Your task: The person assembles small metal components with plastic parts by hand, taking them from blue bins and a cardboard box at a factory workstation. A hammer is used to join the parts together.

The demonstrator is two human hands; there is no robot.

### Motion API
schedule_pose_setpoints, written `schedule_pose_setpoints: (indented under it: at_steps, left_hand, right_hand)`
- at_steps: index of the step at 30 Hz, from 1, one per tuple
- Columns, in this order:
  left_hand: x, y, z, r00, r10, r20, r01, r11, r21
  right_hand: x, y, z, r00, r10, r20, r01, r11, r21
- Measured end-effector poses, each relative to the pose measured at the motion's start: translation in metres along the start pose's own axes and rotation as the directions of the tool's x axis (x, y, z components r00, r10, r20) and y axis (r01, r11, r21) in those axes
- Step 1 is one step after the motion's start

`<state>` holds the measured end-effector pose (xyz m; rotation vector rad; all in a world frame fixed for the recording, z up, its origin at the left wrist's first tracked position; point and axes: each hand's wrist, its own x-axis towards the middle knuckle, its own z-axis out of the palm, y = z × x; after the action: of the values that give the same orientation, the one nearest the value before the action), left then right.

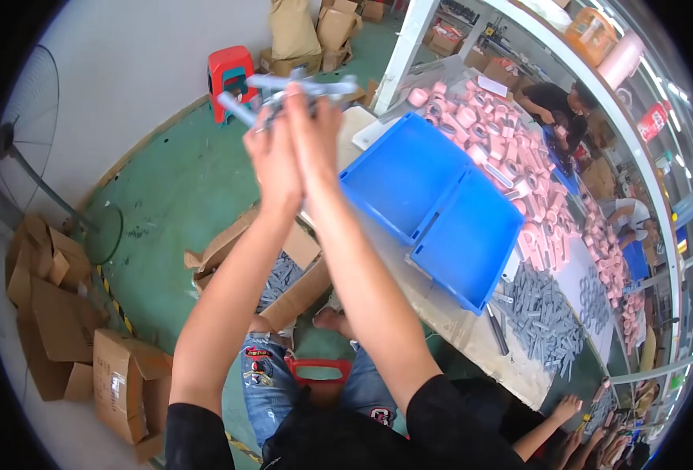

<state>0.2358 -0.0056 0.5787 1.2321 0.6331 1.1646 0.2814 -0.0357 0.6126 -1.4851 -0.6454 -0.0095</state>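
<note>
The two bare hands are raised high, in front of the white wall and above the green floor (158, 204). The left hand (271, 160) and the right hand (317, 129) lie pressed against each other, and between them they hold a small bunch of grey pieces (267, 81). The fingers are closed around this bunch, not spread. The right thumb lies straight along the top of it. The pieces stick out past the fingertips, to the left and to the right, so their ends are free while their middle is covered by the hands. The bunch is somewhat blurred; I cannot tell how many pieces it contains, nor exactly how each left finger is bent.

Below the forearms, on the floor, there is an open cardboard box (301, 299) with similar grey pieces inside. On the right stands the table (519, 379). On it two blue trays (409, 176) lie edge to edge, just beside the right forearm. Behind them is a large heap of pink parts (511, 149), and nearer to the person is a heap of grey parts (541, 317), with a dark-handled tool (498, 330) beside it. A red stool (231, 69) stands near the wall, beyond the hands. A co-worker (577, 110) is at the far side of the table.
</note>
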Motion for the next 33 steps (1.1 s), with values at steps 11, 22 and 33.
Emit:
schedule_pose_setpoints:
  at_steps: [11,22,33]
  left_hand:
    - [-0.07,-0.05,0.184,0.854,-0.257,0.452,0.065,0.916,0.397]
    - [0.036,-0.128,0.22,0.402,-0.747,0.53,0.15,0.625,0.766]
    - [0.039,-0.074,0.223,0.397,-0.559,0.728,-0.283,0.68,0.676]
  right_hand:
    - [0.055,0.107,-0.203,0.907,0.367,-0.208,-0.282,0.894,0.349]
    - [0.091,0.071,-0.237,0.366,0.847,0.386,-0.925,0.286,0.25]
    - [0.089,0.084,-0.261,0.679,0.728,0.094,-0.642,0.651,-0.405]
